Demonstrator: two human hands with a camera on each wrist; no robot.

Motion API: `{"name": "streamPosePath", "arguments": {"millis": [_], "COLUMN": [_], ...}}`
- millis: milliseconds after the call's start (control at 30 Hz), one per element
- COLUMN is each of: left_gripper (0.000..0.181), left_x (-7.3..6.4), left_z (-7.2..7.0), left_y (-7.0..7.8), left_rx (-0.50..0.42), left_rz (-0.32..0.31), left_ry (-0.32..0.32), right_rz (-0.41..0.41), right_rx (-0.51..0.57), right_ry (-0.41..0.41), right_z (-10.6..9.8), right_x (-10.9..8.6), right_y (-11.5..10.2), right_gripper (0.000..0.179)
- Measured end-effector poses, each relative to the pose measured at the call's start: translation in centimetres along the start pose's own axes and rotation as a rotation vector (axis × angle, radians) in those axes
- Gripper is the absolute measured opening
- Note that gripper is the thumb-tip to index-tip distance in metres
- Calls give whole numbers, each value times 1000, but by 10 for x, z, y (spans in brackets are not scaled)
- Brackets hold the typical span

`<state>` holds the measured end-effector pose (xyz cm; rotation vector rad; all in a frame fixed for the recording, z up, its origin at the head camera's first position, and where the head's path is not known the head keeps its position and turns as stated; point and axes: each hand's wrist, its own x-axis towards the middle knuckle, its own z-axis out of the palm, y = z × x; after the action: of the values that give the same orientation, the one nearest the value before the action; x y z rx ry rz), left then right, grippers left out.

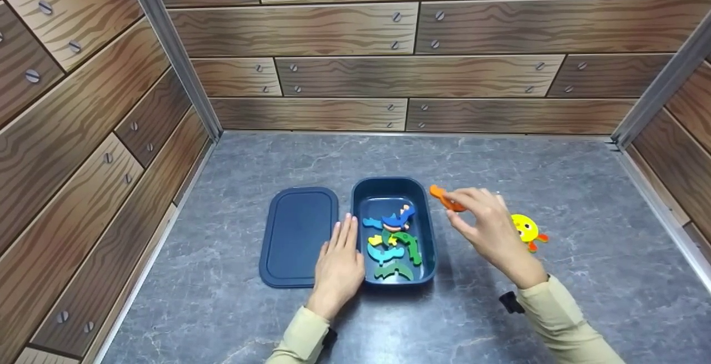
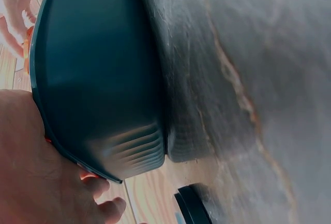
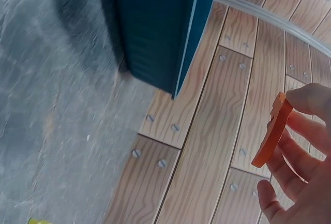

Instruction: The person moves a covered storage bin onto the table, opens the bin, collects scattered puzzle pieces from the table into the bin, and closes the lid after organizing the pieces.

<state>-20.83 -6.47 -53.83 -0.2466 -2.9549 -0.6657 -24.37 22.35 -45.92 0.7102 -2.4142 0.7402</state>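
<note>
A dark blue rectangular box [image 1: 431, 242] stands uncovered on the grey surface, holding several flat animal-shaped pieces in blue, teal, green and yellow. Along the box's left rim lies my left hand [image 1: 340, 268], its fingers straight and close together, touching the side. To the right of the box, raised above the surface, my right hand [image 1: 491, 233] pinches an orange animal-shaped piece [image 1: 446, 199] between thumb and fingers. In the right wrist view the orange piece [image 3: 272, 130] shows its thick edge. The left wrist view shows the outer wall of the box [image 2: 98, 74] beside the left hand [image 2: 41, 167].
The dark blue lid [image 1: 299, 236] lies flat to the left of the box. A round yellow piece [image 1: 525, 227] with eyes and orange feet lies right of the right hand, partly covered by it. Wood-patterned walls [image 1: 344, 75] close off the back and both sides.
</note>
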Motion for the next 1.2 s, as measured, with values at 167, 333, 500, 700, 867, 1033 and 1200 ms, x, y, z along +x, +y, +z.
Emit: {"name": "streamPosePath", "arguments": {"millis": [167,333,500,700,867,1033,1200], "left_gripper": [61,60,60,61,61,61,61], "left_x": [-1,0,0,0,-1,-1,0], "left_z": [-1,-1,0,1,2,2,1], "left_y": [0,0,0,1,0,0,-1], "left_rx": [2,3,-6,-1,-3,-1,0], "left_rz": [-1,-2,-3,-8,-12,-14,-13], "left_ry": [0,7,3,-1,-15,-16,-23], "right_rz": [-13,-31,-44,-69,-77,-97,-87], "right_rx": [-14,-8,3,20,14,-5,-26], "right_ry": [-26,-33,-59,-81,-109,-146,-193], "right_z": [4,9,16,26,34,42,50], "right_x": [7,15,21,26,29,33,35], "right_y": [-9,-15,-22,-28,-29,-28,-30], "right_gripper": [33,35,33,32,33,33,33]}}
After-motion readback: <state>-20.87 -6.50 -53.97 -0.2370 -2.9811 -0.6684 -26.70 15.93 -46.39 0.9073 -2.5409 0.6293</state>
